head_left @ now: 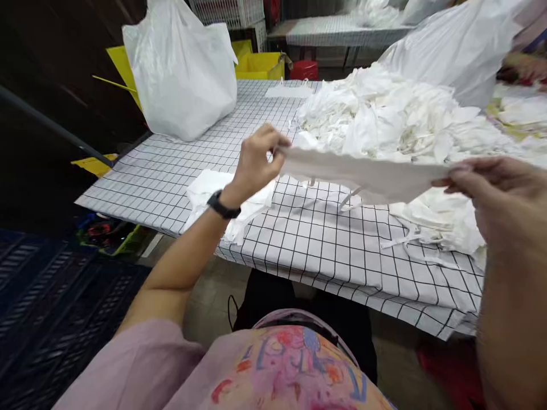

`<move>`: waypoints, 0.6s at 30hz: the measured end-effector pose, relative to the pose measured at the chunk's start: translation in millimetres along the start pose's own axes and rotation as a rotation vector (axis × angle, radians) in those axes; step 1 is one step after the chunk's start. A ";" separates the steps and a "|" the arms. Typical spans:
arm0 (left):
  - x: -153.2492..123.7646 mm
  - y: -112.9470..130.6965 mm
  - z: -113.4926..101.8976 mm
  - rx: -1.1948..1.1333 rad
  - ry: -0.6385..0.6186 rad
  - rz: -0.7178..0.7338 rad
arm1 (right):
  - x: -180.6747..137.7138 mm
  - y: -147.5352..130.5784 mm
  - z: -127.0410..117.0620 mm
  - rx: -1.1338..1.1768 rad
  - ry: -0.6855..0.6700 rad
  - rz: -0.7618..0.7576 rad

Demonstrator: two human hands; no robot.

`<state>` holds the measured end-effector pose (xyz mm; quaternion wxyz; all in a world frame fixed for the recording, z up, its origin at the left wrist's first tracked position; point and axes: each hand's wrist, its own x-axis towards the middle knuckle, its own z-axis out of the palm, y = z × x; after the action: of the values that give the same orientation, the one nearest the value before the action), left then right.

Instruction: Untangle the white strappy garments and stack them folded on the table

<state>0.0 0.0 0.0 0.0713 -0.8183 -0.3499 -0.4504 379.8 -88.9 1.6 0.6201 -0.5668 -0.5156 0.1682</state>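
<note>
I hold a flat white cloth piece (363, 173) stretched above the table, level between both hands. My left hand (256, 159), with a black band on the wrist, pinches its left end. My right hand (491, 188) pinches the right end with fingers closed on the edge. Thin white straps hang down from under the piece. Below my left wrist lies a small stack of folded white pieces (209, 191) on the checked tablecloth (307, 239).
A large heap of white cloth pieces (397, 114) covers the table's right half. A full white plastic bag (182, 71) stands at the back left, another big bag (453, 48) at back right. Yellow bins (260, 65) and a red stool (304, 69) stand behind. Dark crates (47, 307) sit left on the floor.
</note>
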 end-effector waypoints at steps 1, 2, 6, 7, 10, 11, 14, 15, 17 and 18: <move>-26.7 7.8 -1.9 -0.024 -0.037 0.024 | -18.8 5.2 -12.3 -0.105 -0.124 0.046; -53.0 15.9 -4.2 -0.044 -0.075 0.038 | -37.3 10.2 -24.3 -0.194 -0.229 0.095; -149.8 47.7 -13.9 -0.099 -0.257 0.050 | -104.1 30.7 -62.4 -0.389 -0.646 0.143; -169.3 55.0 -16.4 -0.100 -0.300 0.028 | -118.3 34.4 -68.1 -0.399 -0.701 0.153; -210.0 73.5 -23.4 -0.087 -0.385 -0.018 | -152.7 37.1 -76.2 -0.399 -0.735 0.167; -217.9 78.0 -25.2 -0.079 -0.389 -0.030 | -161.3 35.7 -76.9 -0.393 -0.727 0.171; -231.4 87.3 -28.2 -0.050 -0.356 -0.071 | -180.5 31.3 -77.8 -0.370 -0.726 0.183; -234.3 89.4 -28.2 -0.042 -0.345 -0.083 | -185.5 31.1 -78.4 -0.364 -0.728 0.186; -239.7 92.6 -26.9 -0.025 -0.330 -0.103 | -194.0 32.8 -80.2 -0.359 -0.737 0.171; -242.3 94.0 -25.8 -0.015 -0.319 -0.109 | -197.7 34.3 -81.2 -0.359 -0.740 0.166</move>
<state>-42.5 -204.3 -157.0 -0.0159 -0.8598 -0.3971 -0.3206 378.7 -278.3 -103.0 0.2686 -0.6069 -0.6775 0.3172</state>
